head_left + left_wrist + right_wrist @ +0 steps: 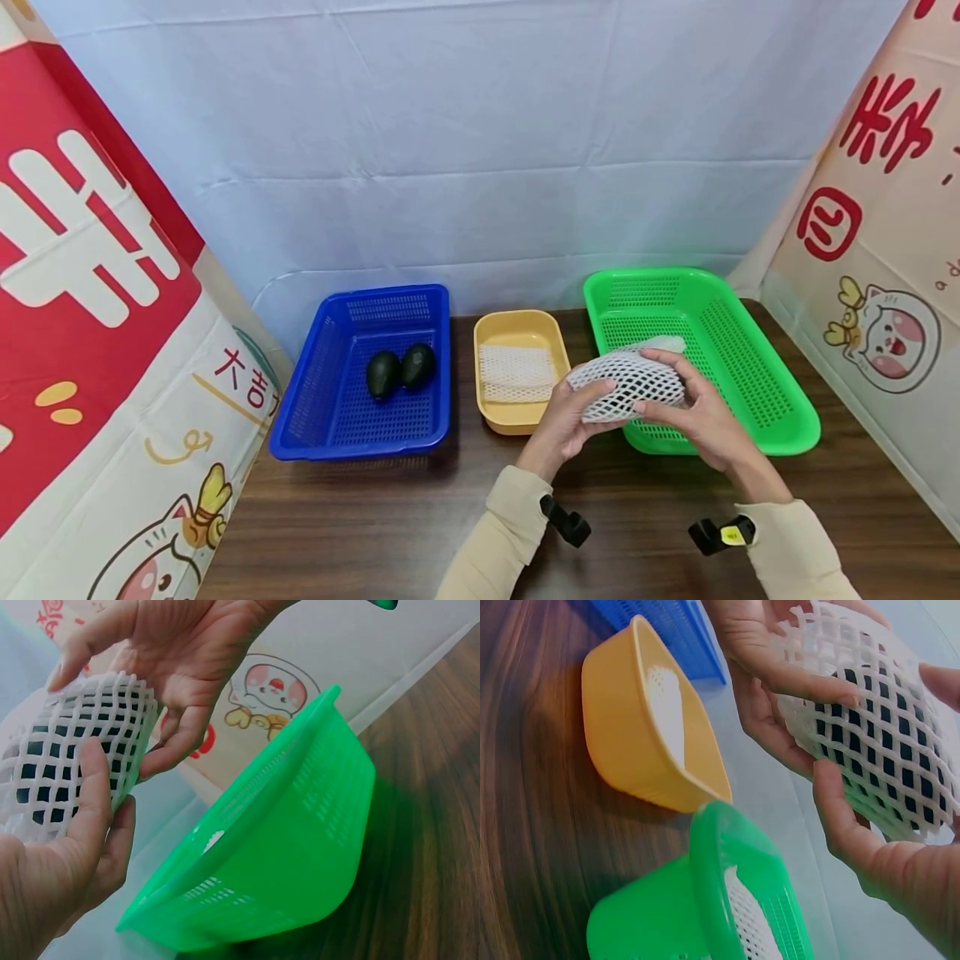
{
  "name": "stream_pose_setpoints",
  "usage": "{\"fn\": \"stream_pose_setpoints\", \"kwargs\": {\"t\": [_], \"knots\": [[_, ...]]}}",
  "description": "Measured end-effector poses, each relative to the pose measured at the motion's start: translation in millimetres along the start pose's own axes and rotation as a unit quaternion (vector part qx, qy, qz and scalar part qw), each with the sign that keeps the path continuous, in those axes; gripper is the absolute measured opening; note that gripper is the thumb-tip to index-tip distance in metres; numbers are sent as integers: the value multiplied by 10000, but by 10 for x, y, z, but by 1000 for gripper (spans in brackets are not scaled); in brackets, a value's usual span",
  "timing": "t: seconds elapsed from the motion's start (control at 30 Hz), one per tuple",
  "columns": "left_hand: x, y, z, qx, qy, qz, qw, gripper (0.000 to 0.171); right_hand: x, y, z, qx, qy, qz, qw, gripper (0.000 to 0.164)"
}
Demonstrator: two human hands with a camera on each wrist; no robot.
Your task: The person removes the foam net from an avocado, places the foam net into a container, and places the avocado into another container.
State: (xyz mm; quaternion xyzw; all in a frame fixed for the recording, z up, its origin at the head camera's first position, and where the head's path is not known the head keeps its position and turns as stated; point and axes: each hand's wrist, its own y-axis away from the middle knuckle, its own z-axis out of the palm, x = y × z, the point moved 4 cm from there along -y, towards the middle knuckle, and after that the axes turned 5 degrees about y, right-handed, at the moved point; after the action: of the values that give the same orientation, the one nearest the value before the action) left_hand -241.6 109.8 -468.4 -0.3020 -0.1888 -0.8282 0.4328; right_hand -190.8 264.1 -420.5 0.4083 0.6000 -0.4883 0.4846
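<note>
L hand point(562, 422) & R hand point(703, 408), fingers half-curled, hold 1 netted fruit point(636, 377), long axis crosswise btwn them.

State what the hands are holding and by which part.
A white, rounded foam-mesh sleeve around a dark object: left hand grips its left end, right hand its right end.

A pale creased cloth point(465, 142) hangs behind a dark wood-grain table point(352, 533).
</note>
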Motion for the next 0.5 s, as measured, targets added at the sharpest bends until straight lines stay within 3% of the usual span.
{"fn": "stream_pose_setpoints", "kwargs": {"t": [0.27, 0.5], "knots": [[87, 67, -98, -52, -10, 131, 9999, 44, -35, 12, 111, 26, -422, -251, 9988, 51], [143, 175, -202, 13, -235, 166, 9996, 45, 31, 40, 236, 334, -722, -43, 9968, 53]]}}
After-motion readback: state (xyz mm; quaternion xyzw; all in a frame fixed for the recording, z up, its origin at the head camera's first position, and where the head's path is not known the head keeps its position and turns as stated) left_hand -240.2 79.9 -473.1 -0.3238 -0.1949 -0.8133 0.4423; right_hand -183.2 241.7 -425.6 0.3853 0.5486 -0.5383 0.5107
